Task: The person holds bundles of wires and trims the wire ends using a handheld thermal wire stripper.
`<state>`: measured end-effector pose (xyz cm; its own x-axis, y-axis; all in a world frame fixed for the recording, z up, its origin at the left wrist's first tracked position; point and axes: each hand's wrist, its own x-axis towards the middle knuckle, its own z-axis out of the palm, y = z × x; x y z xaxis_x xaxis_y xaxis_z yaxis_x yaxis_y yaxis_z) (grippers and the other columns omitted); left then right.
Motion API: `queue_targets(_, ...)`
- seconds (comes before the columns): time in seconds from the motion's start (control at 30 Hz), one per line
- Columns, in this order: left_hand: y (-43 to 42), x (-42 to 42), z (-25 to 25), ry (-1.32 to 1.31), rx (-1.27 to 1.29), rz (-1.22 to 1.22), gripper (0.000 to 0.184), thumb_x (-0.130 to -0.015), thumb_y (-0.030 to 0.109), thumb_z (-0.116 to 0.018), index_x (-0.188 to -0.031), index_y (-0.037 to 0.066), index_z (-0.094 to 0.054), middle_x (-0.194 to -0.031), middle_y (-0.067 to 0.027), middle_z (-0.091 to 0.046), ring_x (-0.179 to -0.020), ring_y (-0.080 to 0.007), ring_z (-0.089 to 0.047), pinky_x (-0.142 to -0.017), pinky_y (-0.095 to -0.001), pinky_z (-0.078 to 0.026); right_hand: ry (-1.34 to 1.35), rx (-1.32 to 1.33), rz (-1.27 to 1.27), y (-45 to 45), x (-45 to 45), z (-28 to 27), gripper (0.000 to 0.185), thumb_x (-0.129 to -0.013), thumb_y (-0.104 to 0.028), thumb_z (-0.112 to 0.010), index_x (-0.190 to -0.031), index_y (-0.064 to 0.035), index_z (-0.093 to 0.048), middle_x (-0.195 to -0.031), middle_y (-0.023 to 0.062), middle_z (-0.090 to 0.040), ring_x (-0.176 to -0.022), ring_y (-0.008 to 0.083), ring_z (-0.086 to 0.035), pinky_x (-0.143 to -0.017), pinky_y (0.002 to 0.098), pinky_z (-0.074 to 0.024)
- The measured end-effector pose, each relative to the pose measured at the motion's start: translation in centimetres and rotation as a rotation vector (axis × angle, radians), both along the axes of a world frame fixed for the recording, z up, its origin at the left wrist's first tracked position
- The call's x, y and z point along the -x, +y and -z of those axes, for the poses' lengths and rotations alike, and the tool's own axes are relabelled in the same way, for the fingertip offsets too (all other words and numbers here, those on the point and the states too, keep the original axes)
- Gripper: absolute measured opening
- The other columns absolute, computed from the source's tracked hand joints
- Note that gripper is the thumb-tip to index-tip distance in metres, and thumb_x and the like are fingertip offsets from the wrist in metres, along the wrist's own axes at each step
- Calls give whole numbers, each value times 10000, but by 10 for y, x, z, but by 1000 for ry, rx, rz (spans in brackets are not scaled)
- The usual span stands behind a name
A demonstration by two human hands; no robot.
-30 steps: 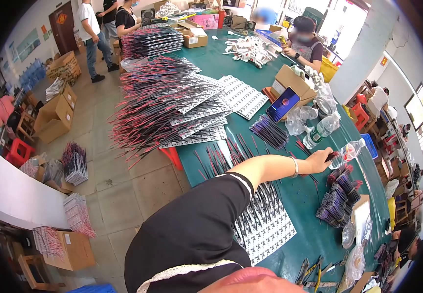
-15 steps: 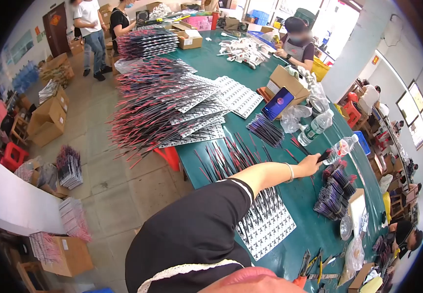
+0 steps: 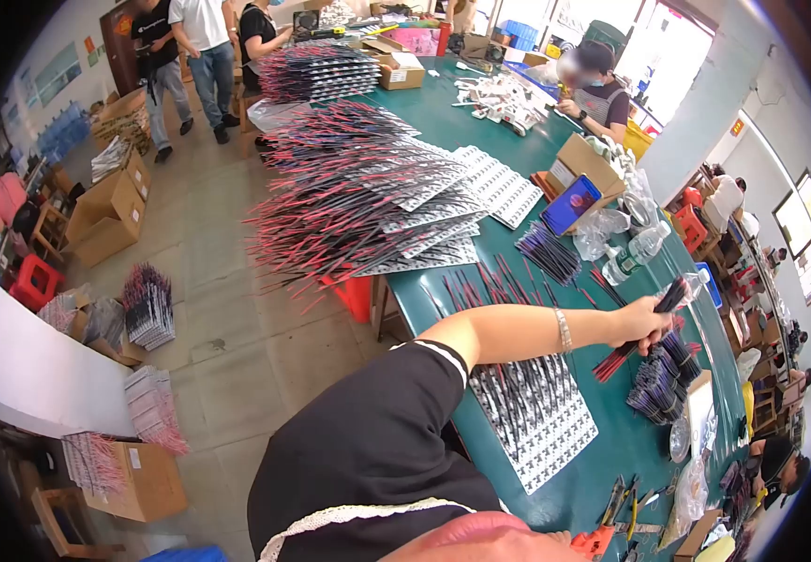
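Note:
My left hand (image 3: 642, 324) is closed around a bundle of red and black wires (image 3: 617, 362), held above the right side of the green table (image 3: 555, 290). The bundle's dark end points up and away; its red tips point down toward me. Just beyond and below the hand lie tied bundles of dark purple wires (image 3: 660, 379). Under my forearm is a white board with a grid of dark marks (image 3: 548, 440), with black and red wires across its far part. My right hand is out of view.
Stacked boards with red and black wires (image 3: 358, 197) fill the table's left side. A phone (image 3: 571, 204) leans on a cardboard box (image 3: 585, 165), near a plastic bottle (image 3: 637, 253). Pliers (image 3: 616, 501) lie at the near edge. A co-worker (image 3: 602, 98) sits at the far side.
My left hand has lifted and drawn back a bundle of red and black wires that was partly hidden beside the bottles. The whole view has shifted slightly.

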<state>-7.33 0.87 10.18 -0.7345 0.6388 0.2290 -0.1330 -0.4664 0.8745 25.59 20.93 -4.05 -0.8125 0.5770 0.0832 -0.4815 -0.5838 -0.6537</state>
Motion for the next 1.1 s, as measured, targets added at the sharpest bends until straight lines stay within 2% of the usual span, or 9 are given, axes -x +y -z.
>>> queue_targets(0.17, -71, -37, 31, -147, 107, 221, 233, -914, 213, -457, -988, -7, -481, -641, -50, -531, -428, -111, -480, -487, -308, -487, 3, -28, 18, -4, 6, 3, 486, -845, -324, -579, -1249, -133, -387, -905, 20, -480, -697, 129, -433, -700, 283, -405)
queue_targets(0.4, -140, -37, 157, -422, 361, 144, 253, -925, 240, -455, -944, -10, -488, -694, -97, -582, -540, -194, -600, -553, -337, -527, 6, -48, 53, -19, 9, 8, 498, -854, -315, -569, -1276, -133, -376, -922, 21, -491, -695, 126, -440, -699, 281, -415)
queue_targets(0.43, -145, -39, 162, -523, 222, 134, 243, -928, 228, -449, -939, -12, -486, -686, -99, -576, -545, -191, -592, -571, -335, -525, 4, -55, 65, -22, 9, 8, 500, -855, -314, -568, -1280, -133, -375, -925, 21, -493, -695, 126, -441, -699, 281, -416)
queue_targets(0.57, -137, -46, 168, -389, 192, 31, 226, -917, 218, -482, -924, -7, -484, -668, -88, -577, -537, -156, -572, -585, -316, -521, -24, -80, 113, -38, 7, 10, 507, -861, -308, -562, -1296, -133, -368, -935, 22, -499, -694, 125, -445, -699, 280, -421)
queue_targets(0.93, -141, -50, 156, -524, 117, 5, 224, -878, 227, -532, -905, 5, -513, -598, -43, -534, -420, -93, -453, -587, -346, -517, -110, -128, 300, -45, -30, 17, 528, -875, -294, -547, -1338, -134, -351, -962, 23, -515, -690, 121, -456, -699, 278, -435)
queue_targets(0.97, -142, -50, 160, -517, 69, -11, 222, -867, 222, -552, -899, 4, -529, -612, -61, -552, -414, -104, -460, -566, -357, -518, -79, -109, 275, -43, -36, 16, 530, -876, -293, -545, -1342, -134, -350, -965, 23, -517, -690, 121, -457, -699, 277, -437)
queue_targets(1.0, -143, -49, 158, -515, 118, -39, 213, -860, 211, -562, -907, 4, -539, -606, -70, -556, -417, -113, -467, -563, -359, -518, 90, 4, -26, -47, -37, 5, 600, -837, -248, -595, -1365, -168, -321, -1096, 2, -531, -769, 144, -484, -773, 287, -441)
queue_targets(1.03, -146, -50, 154, -553, 119, -35, 200, -856, 202, -568, -899, 8, -543, -595, -74, -558, -429, -116, -478, -569, -357, -516, 69, 2, 38, -49, -35, 3, 493, -860, -255, -578, -1274, -64, -389, -979, 48, -523, -857, 158, -485, -803, 339, -444)
queue_targets(1.1, -149, -46, 156, -554, 137, 36, 182, -872, 203, -557, -892, 27, -519, -595, -32, -519, -453, -99, -460, -650, -336, -511, 47, 91, -115, -22, -51, 27, 491, -843, -267, -590, -1242, -25, -438, -963, 69, -511, -908, 189, -486, -856, 393, -428)
